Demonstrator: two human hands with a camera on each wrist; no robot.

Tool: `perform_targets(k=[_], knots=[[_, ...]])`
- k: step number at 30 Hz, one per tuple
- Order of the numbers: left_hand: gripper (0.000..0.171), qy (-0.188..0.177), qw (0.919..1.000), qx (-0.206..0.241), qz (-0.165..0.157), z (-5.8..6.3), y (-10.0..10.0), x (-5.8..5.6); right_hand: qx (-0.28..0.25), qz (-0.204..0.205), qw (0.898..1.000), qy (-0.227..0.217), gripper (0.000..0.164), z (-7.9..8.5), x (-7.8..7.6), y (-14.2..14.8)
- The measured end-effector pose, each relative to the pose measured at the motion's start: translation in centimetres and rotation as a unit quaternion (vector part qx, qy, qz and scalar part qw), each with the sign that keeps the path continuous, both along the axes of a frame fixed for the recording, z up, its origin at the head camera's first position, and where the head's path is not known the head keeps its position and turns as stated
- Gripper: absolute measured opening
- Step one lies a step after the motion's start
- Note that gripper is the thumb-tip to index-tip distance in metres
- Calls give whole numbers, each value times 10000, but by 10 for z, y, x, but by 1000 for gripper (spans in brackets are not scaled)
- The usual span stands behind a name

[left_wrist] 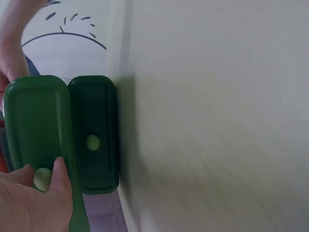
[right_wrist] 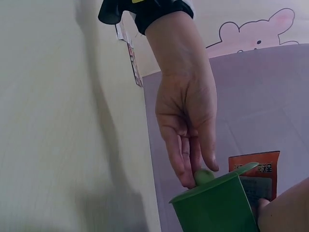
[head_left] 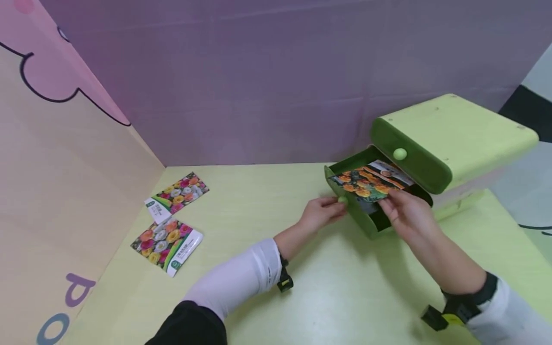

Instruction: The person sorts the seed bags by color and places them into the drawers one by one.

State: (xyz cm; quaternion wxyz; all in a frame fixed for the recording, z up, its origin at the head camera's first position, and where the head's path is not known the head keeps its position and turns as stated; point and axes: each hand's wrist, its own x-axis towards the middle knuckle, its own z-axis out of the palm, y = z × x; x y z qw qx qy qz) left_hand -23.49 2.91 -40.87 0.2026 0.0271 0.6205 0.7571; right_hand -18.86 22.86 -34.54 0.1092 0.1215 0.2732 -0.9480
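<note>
Obs: your L hand pinches the round pale-green knob of the open green drawer, thumb & finger either side of it (clear in L wrist view). Prob. this steadies the drawer, which hangs out of the two-tier, light-green chest w/ rounded edges; a loose drawer would likely slide when touched.

Your R hand grips the flat, glossy packet w/ orange-flower print by its near edge, thumb vs. fingers. Edge hold prob. keeps fingers off the printed face & leaves most of the packet free to clear the drawer walls.

Pos.: packet lies over the drawer opening, tilted, btwn your two hands: just R of the knob & L hand, its body reaching away from the R fingertips twd the far side. R wrist view shows its orange back above the drawer rim; can't tell if any edge touches the drawer floor.

Upper drawer front, dark green w/ its own knob, sits closed. Two multicolour flower-print packets, upper & lower, lie flat on the pale yellow-green counter, well L of both hands.
</note>
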Motion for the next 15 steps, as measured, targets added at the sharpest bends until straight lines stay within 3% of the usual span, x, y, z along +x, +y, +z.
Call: perform_targets(k=[6,10,15], knots=[[42,-74,9996,-128,239,0,8,-5,-611,-193,9975,-305,47,1,-7,1],[41,-210,9995,-71,233,2,10,-4,-1032,-424,9920,-591,63,0,-11,4],[42,-297,9993,-101,205,7,11,-1,-908,-453,9937,-470,66,1,-15,4]])
